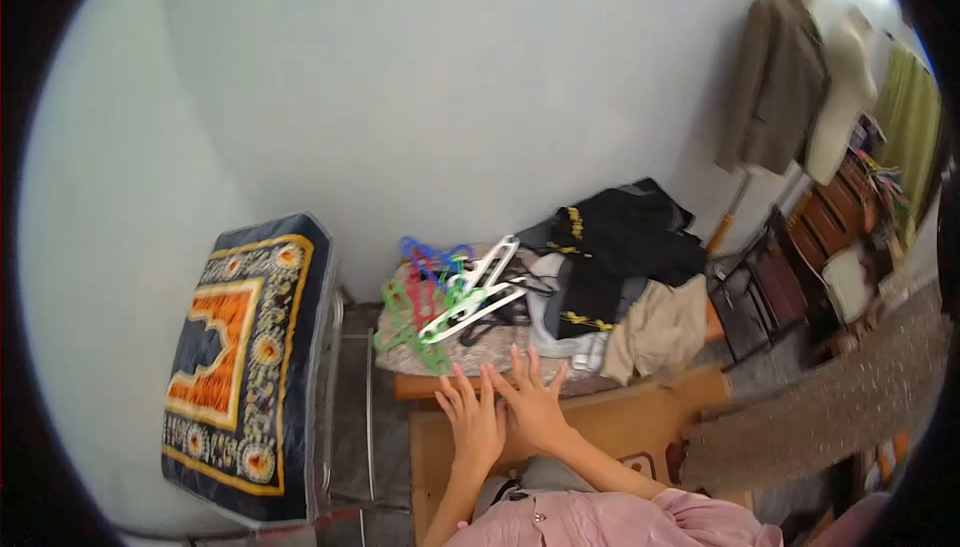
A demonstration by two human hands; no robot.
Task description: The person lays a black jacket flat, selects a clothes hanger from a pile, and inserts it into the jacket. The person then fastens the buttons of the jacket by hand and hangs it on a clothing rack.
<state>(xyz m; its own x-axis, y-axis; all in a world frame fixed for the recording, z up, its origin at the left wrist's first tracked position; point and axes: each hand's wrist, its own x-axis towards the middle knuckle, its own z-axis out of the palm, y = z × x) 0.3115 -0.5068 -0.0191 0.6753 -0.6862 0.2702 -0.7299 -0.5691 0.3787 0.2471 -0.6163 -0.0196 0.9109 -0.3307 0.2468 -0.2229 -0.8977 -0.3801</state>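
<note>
Hangers (pixel 493 264) of white, green, blue and red plastic, in a loose tangle just beyond the fingertips, ahead of the two bare hands and mostly toward the person's left. Left hand (pixel 476 429): fingers spread, palm turned away, nothing seen in its grasp; it is the nearer of the two to the green hanger (pixel 432 357), whose lower end lies beside its fingertips, though contact cannot be told. Right hand (pixel 537 409): likewise spread and holding nothing visible, close against the left at the thumb side; whether the two touch is unclear. The long axis of the white pieces slants from a near end at the left, in front of the left hand, to a far end at the right.

Beneath the tangle, a patterned cover (pixel 490 355). To its right, a beige garment (pixel 660 332) lies crumpled, with a black garment (pixel 640 247) bearing yellow marks beyond it. Well apart on the left, a thick folded textile (pixel 265 347) with an orange panel. Farther off at the right, a brown jacket (pixel 775 87) on a stand, beside a pale dress form (pixel 843 97).
</note>
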